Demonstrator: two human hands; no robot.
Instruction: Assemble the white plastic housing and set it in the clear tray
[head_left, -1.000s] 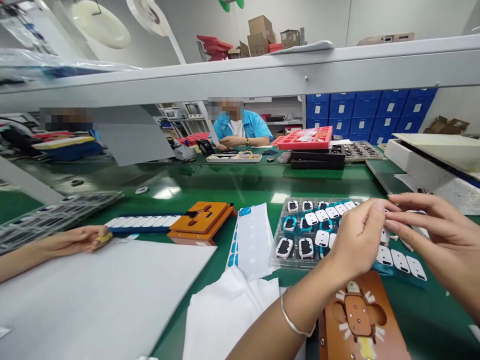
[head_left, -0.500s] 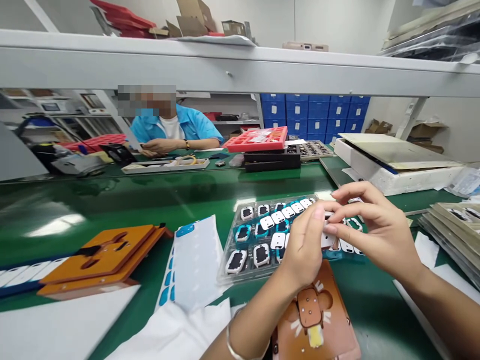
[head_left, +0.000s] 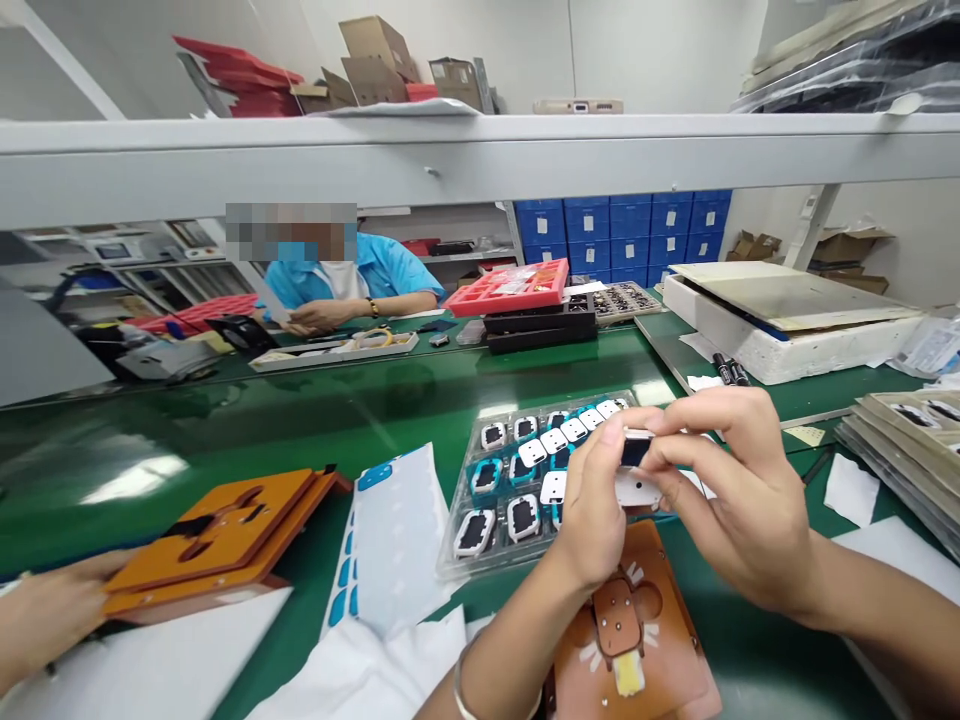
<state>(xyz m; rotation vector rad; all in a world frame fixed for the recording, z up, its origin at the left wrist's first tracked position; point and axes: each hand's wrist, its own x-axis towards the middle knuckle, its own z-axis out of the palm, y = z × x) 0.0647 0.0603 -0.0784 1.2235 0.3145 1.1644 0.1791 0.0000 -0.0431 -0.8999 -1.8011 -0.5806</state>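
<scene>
In front of me, my left hand (head_left: 600,500) and my right hand (head_left: 742,500) pinch a small white-edged part with a dark face (head_left: 637,450) between their fingertips. The fingers cover much of it. Just behind and below them lies a clear plastic tray (head_left: 450,562), partly hidden by my left hand. It carries several white and blue watch-shaped frames (head_left: 474,532) with dark centres. Strips of white panels (head_left: 555,487) lie across the tray. Under my wrists sits a brown fixture plate (head_left: 652,675) with a shaped recess and a yellow patch.
Another person's hand (head_left: 52,615) touches an orange fixture (head_left: 225,520) at left. A sheet with blue stickers (head_left: 394,540) and white cloth (head_left: 375,665) lie between. Across the bench sits a person in blue (head_left: 397,270). Stacked trays (head_left: 900,470) stand at right; a shelf beam (head_left: 480,155) crosses above.
The part in my fingers has turned so its dark face shows, and my right fingers have curled. Another person's hand has come in at left onto the orange fixture. The view has shifted slightly.
</scene>
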